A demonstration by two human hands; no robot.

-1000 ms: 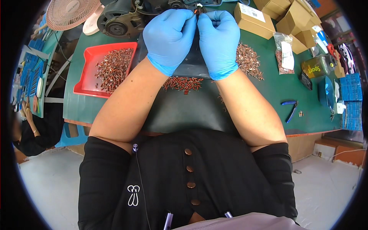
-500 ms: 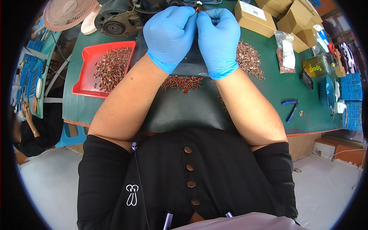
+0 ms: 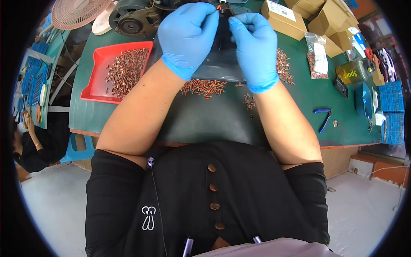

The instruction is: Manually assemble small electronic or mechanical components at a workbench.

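Observation:
Both my hands wear blue gloves and meet at the top of the view over a dark mat (image 3: 222,64). My left hand (image 3: 188,36) and my right hand (image 3: 255,47) pinch one small dark and orange part (image 3: 223,7) between their fingertips. Just below my wrists lies a loose heap of small copper-coloured parts (image 3: 204,87) on the green table (image 3: 299,111). A second heap (image 3: 282,64) lies right of my right hand. A red tray (image 3: 96,85) holding several of the same parts sits to the left of my left forearm.
Cardboard boxes (image 3: 282,15) and a clear bag of parts (image 3: 317,55) stand at the back right. Blue pliers (image 3: 324,118) lie near the right front edge. A black machine (image 3: 132,17) and a fan (image 3: 79,12) are at the back left. Another person (image 3: 32,145) sits at the far left.
Both hands have stayed together at the top of the view; the fingertips shifted slightly around the small part. Nothing else has moved.

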